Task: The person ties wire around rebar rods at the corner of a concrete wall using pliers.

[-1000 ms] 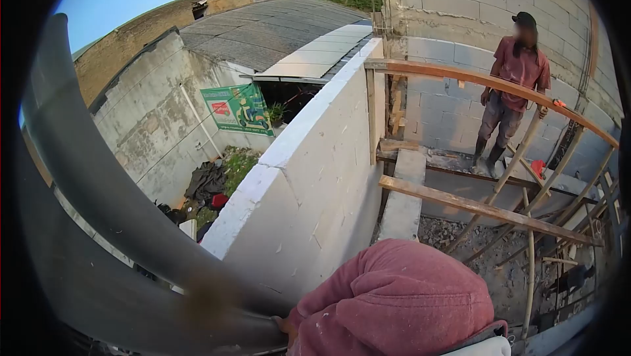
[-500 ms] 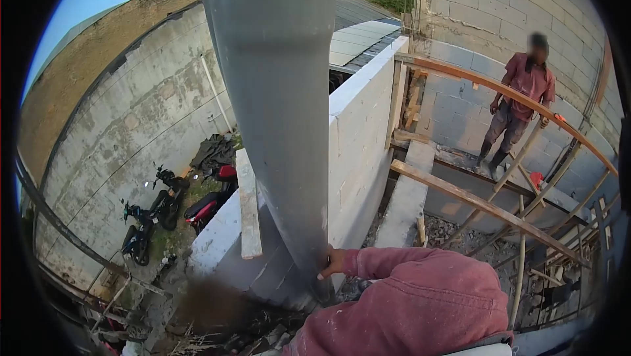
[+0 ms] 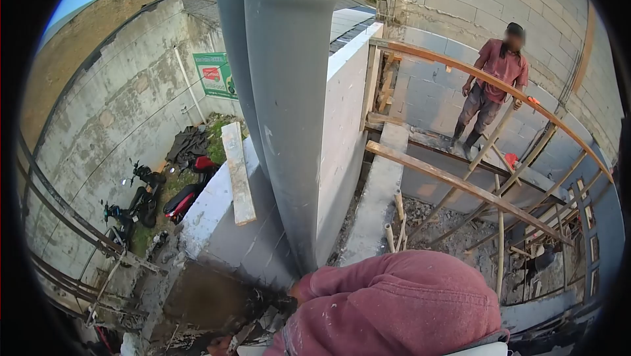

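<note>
Two large grey pipes (image 3: 286,93) rise close in front of me, side by side, with a wider collar on the nearer one near the top. At their narrow-looking lower end is my right hand (image 3: 301,289), closed at the pipe and partly covered by my red sleeve (image 3: 414,284). Most of its fingers are hidden. My left hand is out of view. Just left of the pipes, a short board (image 3: 238,172) lies on the top of a pale block wall (image 3: 207,228).
Below left, motorbikes (image 3: 187,195) stand by a weathered wall (image 3: 118,113). At right, a person (image 3: 496,77) stands on a ledge behind a curved wooden beam (image 3: 483,80). A timber plank (image 3: 460,188) and slanted poles cross over rubble. A white block wall (image 3: 345,106) runs behind the pipes.
My view has shifted, bringing a green banner into sight at left. My right hand appears lower by the pipe's end, and the second pipe shows more. The person at right still stands by the beam.
</note>
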{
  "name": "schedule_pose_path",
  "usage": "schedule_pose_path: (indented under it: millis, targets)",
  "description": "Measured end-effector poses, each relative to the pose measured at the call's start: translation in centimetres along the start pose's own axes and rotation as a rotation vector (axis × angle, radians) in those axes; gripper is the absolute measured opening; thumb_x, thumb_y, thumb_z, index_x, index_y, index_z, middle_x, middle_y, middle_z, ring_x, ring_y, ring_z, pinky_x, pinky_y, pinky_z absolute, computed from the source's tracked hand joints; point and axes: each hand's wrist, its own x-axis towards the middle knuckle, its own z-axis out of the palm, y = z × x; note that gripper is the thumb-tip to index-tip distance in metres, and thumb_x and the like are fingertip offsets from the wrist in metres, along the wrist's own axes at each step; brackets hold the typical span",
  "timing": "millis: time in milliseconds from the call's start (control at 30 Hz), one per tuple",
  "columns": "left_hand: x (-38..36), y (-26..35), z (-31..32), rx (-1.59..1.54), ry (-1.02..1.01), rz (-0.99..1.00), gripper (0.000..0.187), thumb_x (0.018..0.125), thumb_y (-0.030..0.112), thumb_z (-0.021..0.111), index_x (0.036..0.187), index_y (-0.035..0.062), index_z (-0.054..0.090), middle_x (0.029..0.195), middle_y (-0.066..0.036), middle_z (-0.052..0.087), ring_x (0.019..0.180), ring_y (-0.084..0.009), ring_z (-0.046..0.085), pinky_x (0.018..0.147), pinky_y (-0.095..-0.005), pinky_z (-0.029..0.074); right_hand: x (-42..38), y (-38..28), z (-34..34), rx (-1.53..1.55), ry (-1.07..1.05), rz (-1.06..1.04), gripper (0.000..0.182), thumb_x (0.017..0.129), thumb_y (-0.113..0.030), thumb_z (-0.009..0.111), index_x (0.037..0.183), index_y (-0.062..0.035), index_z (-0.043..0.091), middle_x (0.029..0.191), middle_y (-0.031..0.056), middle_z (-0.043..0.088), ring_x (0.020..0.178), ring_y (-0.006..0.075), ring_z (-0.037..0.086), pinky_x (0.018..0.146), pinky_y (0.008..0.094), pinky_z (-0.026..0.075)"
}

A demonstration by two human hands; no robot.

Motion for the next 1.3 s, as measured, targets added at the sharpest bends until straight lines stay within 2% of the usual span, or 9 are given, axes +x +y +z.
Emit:
schedule_pose_path:
  millis: [233,400,433,467,567,633,700,800,1300]
  targets:
    - [0.1,-0.7,-0.9,0.045,-0.034,0.012,0.022,0.068,0.014,0.071,0.078,-0.0030,0.061,0.072,-0.008,0.061,0.061,-0.0132,0.055,0.056,-0.0283,0.046,0.8,-7.4,-4.0,0.000,0.002,-0.176,0.069,0.069,-0.039,0.069,0.123,-0.0011,0.048,0.111,0.0217,0.058,0.106,0.0371,0.054,0.087,0.0447,0.042]
    - [-0.2,-1.0,-1.0,0.116,-0.077,-0.010,0.021,0.066,0.012,0.073,0.073,-0.0042,0.062,0.066,-0.008,0.063,0.055,-0.0121,0.057,0.052,-0.0273,0.047,1.1,-10.0,-4.9,0.072,-0.044,-0.219,0.077,0.069,-0.042,0.069,0.131,-0.0025,0.044,0.126,0.0206,0.051,0.116,0.0341,0.049,0.096,0.0402,0.039]
    - [1.4,-3.2,-1.5,0.171,-0.085,0.047,0.023,0.066,0.013,0.074,0.075,-0.0049,0.064,0.066,-0.008,0.063,0.055,-0.0117,0.057,0.053,-0.0267,0.047,2.7,-9.5,-3.6,0.022,0.041,-0.282,0.075,0.069,-0.040,0.069,0.130,-0.0034,0.045,0.123,0.0193,0.054,0.113,0.0333,0.052,0.094,0.0400,0.041]
    - [1.1,-2.9,-1.4,0.131,-0.084,0.014,0.024,0.066,0.015,0.076,0.075,-0.0049,0.065,0.065,-0.007,0.064,0.056,-0.0114,0.057,0.054,-0.0260,0.047,4.0,-8.9,-2.8,0.066,0.101,-0.383,0.073,0.070,-0.037,0.070,0.128,-0.0007,0.044,0.103,0.0178,0.064,0.096,0.0356,0.060,0.084,0.0394,0.047]
    - [1.3,-3.3,-1.8,0.088,-0.052,-0.073,0.037,0.060,0.023,0.084,0.079,-0.0042,0.067,0.068,-0.007,0.065,0.060,-0.0102,0.059,0.058,-0.0244,0.048,5.0,-10.4,-2.4,0.320,0.157,-0.459,0.050,0.076,-0.020,0.068,0.120,-0.0026,0.052,0.094,0.0160,0.065,0.081,0.0249,0.066,0.072,0.0338,0.051]
    - [0.1,-2.6,-1.6,-0.067,-0.055,-0.067,0.027,0.066,0.014,0.081,0.080,-0.0031,0.065,0.067,-0.005,0.064,0.058,-0.0096,0.058,0.053,-0.0218,0.045,4.9,-12.4,-2.3,0.450,0.158,-0.430,0.034,0.079,-0.003,0.059,0.113,-0.0006,0.057,0.094,0.0149,0.064,0.079,0.0206,0.065,0.072,0.0303,0.051]
    - [-0.6,-2.1,-1.8,-0.136,-0.090,-0.065,0.020,0.068,0.011,0.079,0.077,-0.0008,0.066,0.067,-0.004,0.064,0.055,-0.0082,0.056,0.052,-0.0219,0.045,6.9,-12.3,-0.4,0.393,0.317,-0.554,0.028,0.077,-0.004,0.058,0.105,-0.0017,0.060,0.089,0.0154,0.066,0.079,0.0289,0.065,0.073,0.0360,0.050]
    - [-0.5,-2.9,-2.3,-0.238,-0.134,-0.050,0.014,0.075,0.008,0.071,0.085,-0.0008,0.067,0.073,-0.005,0.066,0.062,-0.0084,0.059,0.058,-0.0219,0.047,8.6,-13.0,0.6,0.266,0.424,-0.621,0.028,0.077,-0.001,0.055,0.105,-0.0040,0.061,0.092,0.0160,0.065,0.085,0.0296,0.064,0.075,0.0362,0.050]
    - [0.6,1.3,-3.7,-0.379,-0.319,0.003,0.019,0.082,0.009,0.065,0.099,-0.0009,0.067,0.085,-0.007,0.068,0.065,-0.0115,0.062,0.060,-0.0209,0.049,10.3,-13.8,-1.4,0.220,0.279,-0.602,0.022,0.077,-0.009,0.064,0.098,-0.0052,0.061,0.090,0.0161,0.062,0.086,0.0360,0.060,0.075,0.0389,0.047]
